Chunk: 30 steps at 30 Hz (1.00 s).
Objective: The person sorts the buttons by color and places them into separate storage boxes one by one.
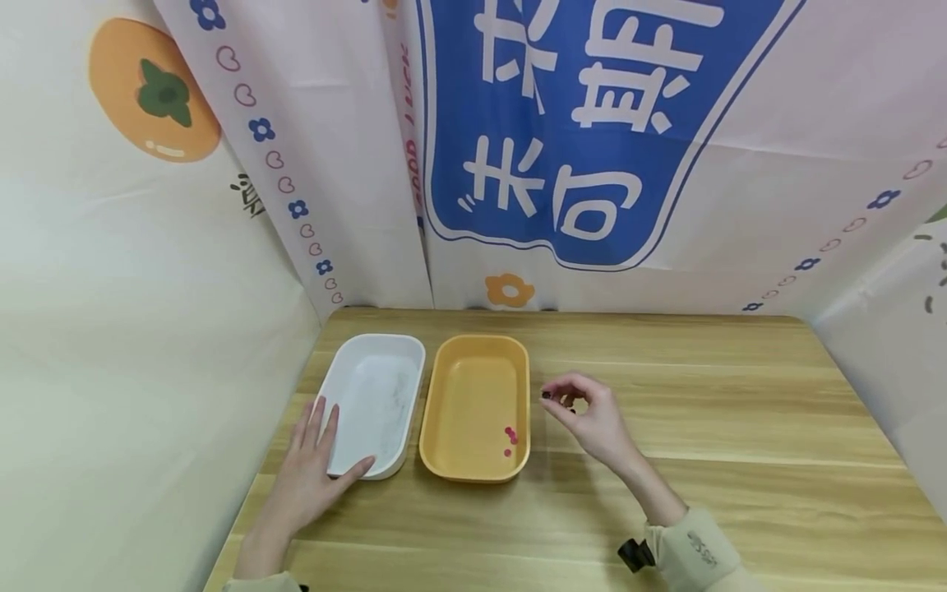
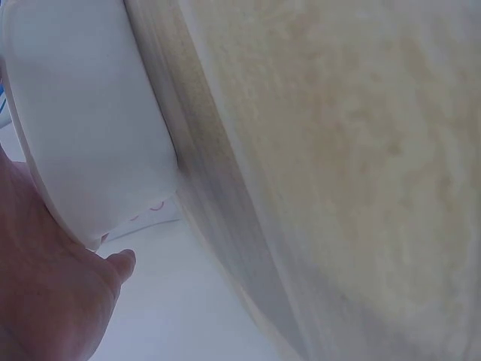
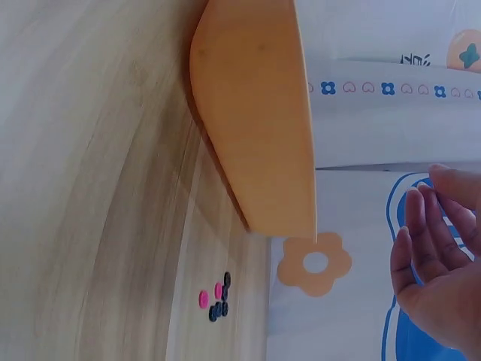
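Note:
My left hand (image 1: 307, 477) lies at the near left corner of a white tray (image 1: 412, 404). Its spread fingers rest on the left rim, the thumb on the near rim. The left wrist view shows the outer wall of the white tray (image 2: 90, 113) beside that hand. Just right of a yellow tray (image 1: 473, 470), my right hand (image 1: 592, 415) pinches a small black button (image 1: 547, 395) between thumb and forefinger. Several pink buttons (image 1: 514, 439) lie in the yellow tray's near right part. In the right wrist view, black buttons (image 3: 213, 313) and pink buttons (image 3: 204, 299) lie loose on the table.
Both trays stand side by side on the left half of a wooden table (image 1: 725, 460). A printed cloth (image 1: 355, 164) hangs behind the table's far edge, with more cloth along both sides. A black strap piece (image 1: 635, 555) shows at the right sleeve.

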### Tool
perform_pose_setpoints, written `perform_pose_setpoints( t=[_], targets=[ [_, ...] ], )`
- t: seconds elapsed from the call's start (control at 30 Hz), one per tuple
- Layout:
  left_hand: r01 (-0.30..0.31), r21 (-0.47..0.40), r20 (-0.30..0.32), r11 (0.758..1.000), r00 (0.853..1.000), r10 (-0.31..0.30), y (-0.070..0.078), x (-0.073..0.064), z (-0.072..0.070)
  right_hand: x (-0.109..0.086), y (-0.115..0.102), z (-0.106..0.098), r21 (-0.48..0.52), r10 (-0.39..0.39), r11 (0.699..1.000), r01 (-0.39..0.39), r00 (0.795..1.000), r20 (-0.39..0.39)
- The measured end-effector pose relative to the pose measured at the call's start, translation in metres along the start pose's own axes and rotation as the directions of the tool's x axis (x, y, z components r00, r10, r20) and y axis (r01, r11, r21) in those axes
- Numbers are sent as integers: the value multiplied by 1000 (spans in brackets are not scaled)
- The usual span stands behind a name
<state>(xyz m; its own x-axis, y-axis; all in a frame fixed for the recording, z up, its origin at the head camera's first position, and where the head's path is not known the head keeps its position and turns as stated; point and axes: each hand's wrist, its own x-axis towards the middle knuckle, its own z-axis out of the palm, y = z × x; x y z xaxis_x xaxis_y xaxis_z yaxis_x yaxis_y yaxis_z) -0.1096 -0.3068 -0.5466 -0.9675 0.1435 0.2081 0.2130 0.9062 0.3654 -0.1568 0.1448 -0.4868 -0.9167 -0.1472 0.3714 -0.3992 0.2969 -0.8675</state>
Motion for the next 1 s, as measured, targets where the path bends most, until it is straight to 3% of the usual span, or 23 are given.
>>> perform_pose_setpoints(
  t=[0.1,0.23,0.47,0.67,0.87,1.0],
  targets=[
    [-9,-7,-14,1000,1000,9,0,0,2,1,0,2,5,-1,1000,1,1000,-1],
    [17,3,32,1000,999,-17,8,1,-7,0,1,2,9,4,1000,-4,1000,-9],
    [34,10,51,999,998,-35,10,4,-11,3,-5,15,31,23,999,-23,999,22],
    [25,9,38,1000,999,-26,9,4,-11,13,-21,53,71,-22,997,14,994,106],
    [32,14,45,999,998,-33,8,2,-9,31,-33,102,102,-47,994,24,972,229],
    [36,14,46,999,998,-37,7,0,-7,45,-42,132,79,-45,997,26,968,246]
  ],
)
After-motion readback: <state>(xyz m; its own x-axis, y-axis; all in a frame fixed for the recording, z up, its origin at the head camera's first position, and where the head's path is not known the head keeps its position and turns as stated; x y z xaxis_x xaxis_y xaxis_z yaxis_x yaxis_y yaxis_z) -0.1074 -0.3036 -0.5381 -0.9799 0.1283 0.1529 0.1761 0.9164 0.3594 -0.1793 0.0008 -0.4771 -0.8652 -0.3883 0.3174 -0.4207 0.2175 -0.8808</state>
